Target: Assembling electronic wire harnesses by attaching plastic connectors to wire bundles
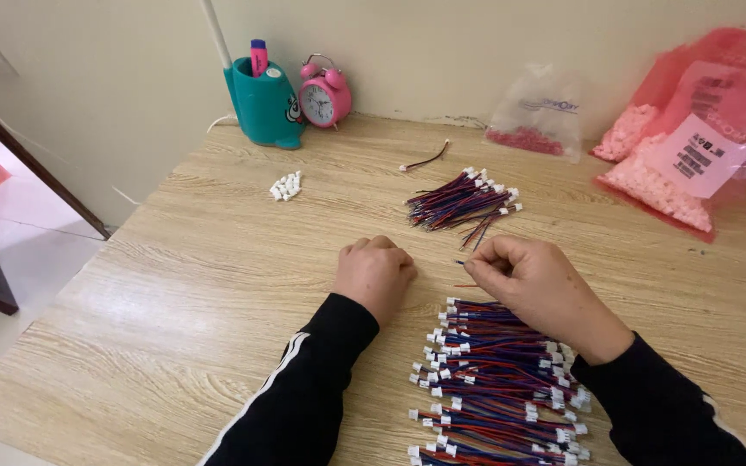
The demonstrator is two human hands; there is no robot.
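Red-and-blue wire leads (494,388) fill the table's near edge — a smaller bundle (461,200) lies beyond; right hand (533,289) pinches one wire (464,263), left hand (375,272) fisted, contents unclear.

Both arms wear black long sleeves with a thin white stripe along each; the left hand (375,272) and right hand (535,289) are bare.
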